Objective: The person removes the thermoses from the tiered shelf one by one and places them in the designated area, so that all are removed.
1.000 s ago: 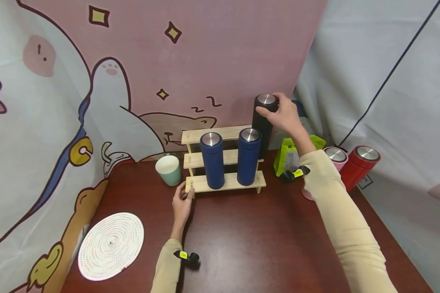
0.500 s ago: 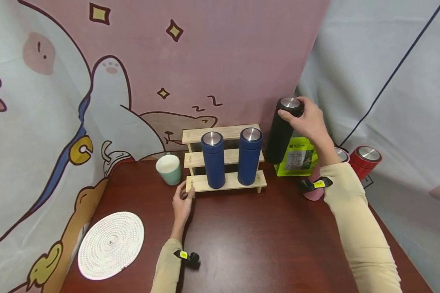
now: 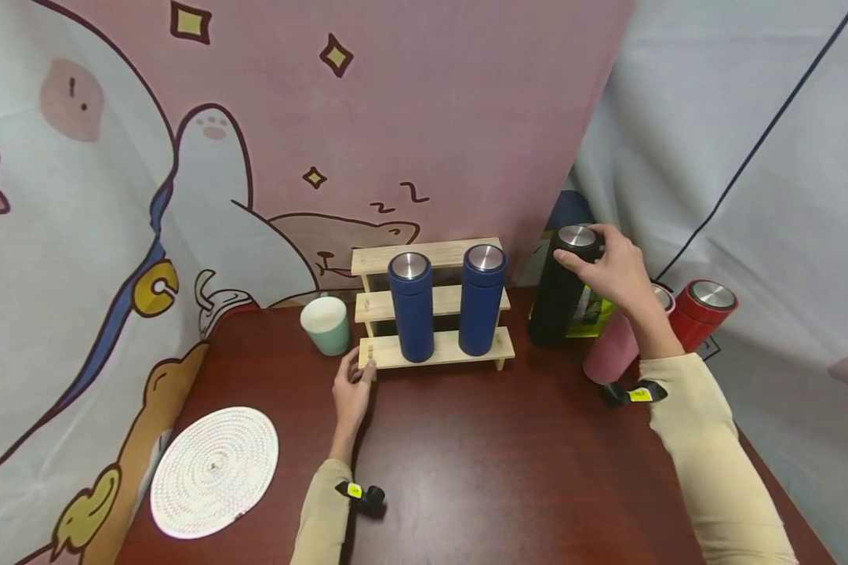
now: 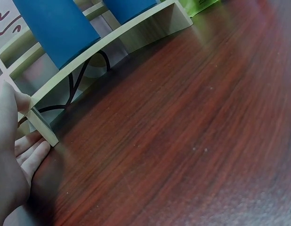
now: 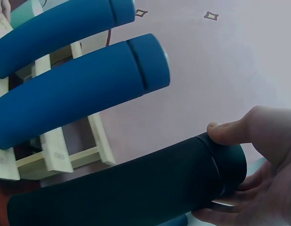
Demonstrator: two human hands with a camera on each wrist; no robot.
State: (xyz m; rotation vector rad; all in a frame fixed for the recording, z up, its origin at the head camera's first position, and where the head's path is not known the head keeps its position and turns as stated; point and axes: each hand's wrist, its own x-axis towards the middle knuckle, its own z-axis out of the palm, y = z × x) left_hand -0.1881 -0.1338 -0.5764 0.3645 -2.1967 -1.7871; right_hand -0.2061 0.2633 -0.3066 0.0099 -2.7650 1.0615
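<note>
My right hand (image 3: 617, 271) holds a black thermos bottle (image 3: 558, 294) by its upper part, thumb on one side and fingers on the other. The bottle leans slightly, right of a three-step wooden stand (image 3: 381, 353); whether its base touches the table cannot be told. On the stand's lowest step two blue thermos bottles (image 3: 413, 314) stand upright, the second blue bottle (image 5: 79, 89) being nearer the black one in the right wrist view. My left hand (image 3: 351, 396) grips the left end of that step, its thumb on top and fingers by the leg (image 4: 44, 127).
Right of the black bottle stand a pink bottle (image 3: 610, 349) and a red bottle (image 3: 699, 314). A green bag (image 3: 593, 318) and a dark blue rounded object (image 3: 570, 210) sit behind it. Left of the stand are a mint cup (image 3: 327, 328) and a round white woven mat (image 3: 215, 471).
The black bottle has moved in my right hand from beside the stand's upper steps to the right, then down towards the table. My left hand has stayed on the stand.
</note>
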